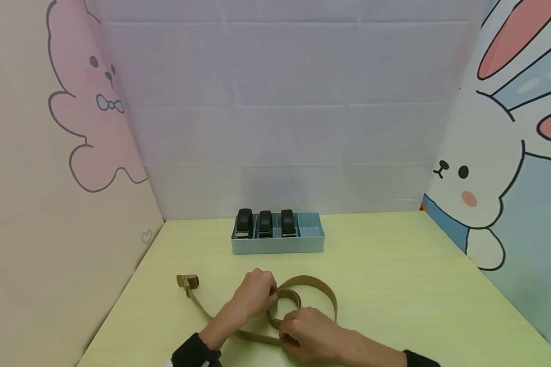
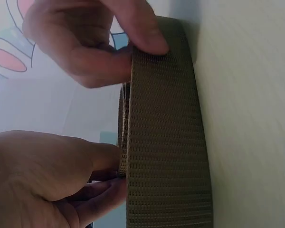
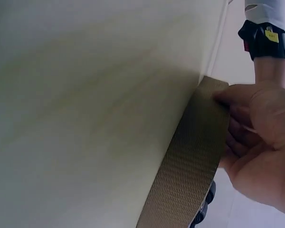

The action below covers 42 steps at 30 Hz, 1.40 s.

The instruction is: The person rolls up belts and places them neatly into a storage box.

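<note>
A tan woven webbing belt stands on its edge on the table, part of it wound into a small round coil inside a wider loop. Its metal buckle lies off to the left at the end of a loose stretch. My left hand pinches the coil at its left side. Closer to me, my right hand pinches the strap between thumb and fingers at the front of the coil. In the left wrist view, the strap hides part of both hands' fingertips.
A blue divided box stands at the back of the pale yellow table. Three of its compartments hold rolled black belts; the rightmost holds nothing visible. Printed cloth walls enclose the back and sides.
</note>
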Tool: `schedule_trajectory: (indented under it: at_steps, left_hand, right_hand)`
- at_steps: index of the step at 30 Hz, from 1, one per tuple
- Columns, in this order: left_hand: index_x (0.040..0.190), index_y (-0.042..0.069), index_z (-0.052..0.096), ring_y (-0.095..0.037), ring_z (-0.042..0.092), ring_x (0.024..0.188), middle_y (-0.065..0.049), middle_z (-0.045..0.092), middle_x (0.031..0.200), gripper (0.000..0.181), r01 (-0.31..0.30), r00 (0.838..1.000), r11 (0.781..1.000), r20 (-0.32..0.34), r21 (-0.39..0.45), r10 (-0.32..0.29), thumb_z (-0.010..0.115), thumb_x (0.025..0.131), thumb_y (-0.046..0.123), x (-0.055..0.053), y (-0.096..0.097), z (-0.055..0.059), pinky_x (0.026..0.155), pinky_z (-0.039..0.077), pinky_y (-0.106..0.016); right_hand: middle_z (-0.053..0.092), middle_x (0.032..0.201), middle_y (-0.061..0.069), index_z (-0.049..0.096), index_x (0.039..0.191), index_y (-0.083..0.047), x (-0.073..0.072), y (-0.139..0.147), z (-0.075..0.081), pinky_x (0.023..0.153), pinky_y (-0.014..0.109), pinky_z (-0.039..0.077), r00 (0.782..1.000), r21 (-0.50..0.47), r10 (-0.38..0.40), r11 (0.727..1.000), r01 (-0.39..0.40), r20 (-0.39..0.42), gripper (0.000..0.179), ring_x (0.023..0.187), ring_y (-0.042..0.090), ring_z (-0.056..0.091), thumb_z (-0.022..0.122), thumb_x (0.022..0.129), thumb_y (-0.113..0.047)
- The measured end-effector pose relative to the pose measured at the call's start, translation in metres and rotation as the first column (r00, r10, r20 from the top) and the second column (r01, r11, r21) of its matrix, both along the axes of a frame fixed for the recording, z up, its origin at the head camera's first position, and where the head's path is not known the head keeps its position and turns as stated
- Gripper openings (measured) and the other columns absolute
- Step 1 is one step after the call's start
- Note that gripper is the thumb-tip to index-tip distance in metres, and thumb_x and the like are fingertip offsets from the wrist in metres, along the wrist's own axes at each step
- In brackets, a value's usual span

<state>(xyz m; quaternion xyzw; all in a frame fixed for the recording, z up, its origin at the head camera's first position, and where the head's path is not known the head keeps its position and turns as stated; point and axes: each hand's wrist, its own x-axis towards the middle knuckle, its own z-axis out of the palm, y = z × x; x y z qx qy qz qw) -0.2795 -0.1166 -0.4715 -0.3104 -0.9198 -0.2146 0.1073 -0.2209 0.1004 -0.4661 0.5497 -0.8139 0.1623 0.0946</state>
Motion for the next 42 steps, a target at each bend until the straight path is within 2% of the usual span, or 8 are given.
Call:
schedule_trajectory:
  at_steps: [5,10,15,23,27,30,37,42]
  left_hand:
    - [0.066,0.009,0.079,0.001,0.037,0.055,0.008,0.062,0.060,0.027,-0.046,0.996,0.999,0.075,-0.016,0.047,0.081,0.089,-0.004,0.006,0.004,0.008,0.051,0.035,-0.016]
    - [0.074,0.008,0.086,0.002,0.044,0.055,0.004,0.074,0.067,0.019,-0.055,0.991,0.998,0.123,-0.024,0.058,0.084,0.092,0.001,0.007,0.005,0.010,0.051,0.039,-0.016]
    - [0.076,0.008,0.087,0.004,0.046,0.057,0.004,0.076,0.068,0.019,-0.017,0.989,1.000,0.148,0.005,0.017,0.087,0.093,0.002,0.008,0.006,0.004,0.053,0.042,-0.015]
    - [0.081,0.010,0.088,0.005,0.050,0.064,0.005,0.079,0.072,0.016,-0.009,0.988,0.998,0.153,0.061,-0.001,0.087,0.095,0.003,0.013,0.007,0.001,0.060,0.045,-0.016]
    - [0.077,0.013,0.084,0.002,0.052,0.063,0.006,0.075,0.072,0.021,-0.141,0.985,0.989,0.105,0.050,0.136,0.089,0.097,0.016,0.027,-0.004,0.002,0.058,0.046,-0.020]
    - [0.064,0.017,0.070,-0.004,0.047,0.058,0.008,0.062,0.064,0.040,-0.345,0.938,0.939,0.024,-0.019,0.345,0.091,0.095,0.030,0.041,-0.026,0.012,0.051,0.040,-0.024]
    - [0.057,0.015,0.039,-0.012,0.027,0.055,0.006,0.027,0.059,0.066,-0.682,0.727,0.722,0.005,-0.118,0.687,0.091,0.093,0.033,0.058,-0.101,0.029,0.045,0.027,-0.027]
    - [0.055,0.019,0.035,-0.007,0.022,0.052,0.010,0.025,0.055,0.064,-0.624,0.751,0.772,0.178,-0.121,0.636,0.086,0.094,0.025,0.065,-0.120,0.020,0.045,0.023,-0.021]
  right_hand:
    - [0.076,0.088,-0.007,0.080,0.096,-0.016,-0.018,0.009,0.015,0.073,0.005,0.047,0.983,-0.067,-0.049,0.996,0.062,0.178,0.007,0.077,-0.006,0.065,0.083,0.102,-0.015]
    - [0.077,0.102,0.003,0.079,0.105,-0.009,-0.051,0.016,0.026,0.084,0.025,0.061,0.972,-0.038,-0.216,0.975,0.220,0.087,0.007,0.095,0.015,0.073,0.084,0.100,-0.010]
    - [0.081,0.108,0.006,0.083,0.111,-0.006,-0.072,0.008,0.022,0.090,0.030,0.063,0.976,0.076,-0.187,0.981,0.179,0.115,0.012,0.101,0.019,0.076,0.084,0.101,-0.012]
    - [0.073,0.081,-0.006,0.080,0.086,-0.015,-0.077,0.003,0.015,0.068,0.014,0.048,0.961,0.083,-0.183,0.982,0.169,0.207,0.016,0.072,0.001,0.061,0.085,0.101,-0.012]
    - [0.070,0.078,-0.006,0.078,0.084,-0.015,-0.073,0.005,0.016,0.066,0.015,0.045,0.966,0.099,-0.201,0.978,0.186,0.165,0.018,0.069,-0.004,0.052,0.085,0.100,-0.011]
    - [0.067,0.077,-0.007,0.078,0.083,-0.015,-0.070,0.009,0.015,0.064,0.016,0.043,0.965,0.104,-0.216,0.974,0.203,0.145,0.018,0.068,-0.005,0.048,0.086,0.100,-0.012]
    - [0.067,0.077,-0.009,0.079,0.084,-0.017,-0.067,0.019,0.015,0.064,0.016,0.043,0.957,0.090,-0.240,0.969,0.228,0.161,0.018,0.069,-0.005,0.048,0.086,0.100,-0.014]
    - [0.065,0.076,-0.010,0.077,0.083,-0.018,-0.065,0.021,0.016,0.064,0.016,0.042,0.955,0.091,-0.242,0.969,0.229,0.173,0.020,0.069,-0.005,0.046,0.085,0.101,-0.014]
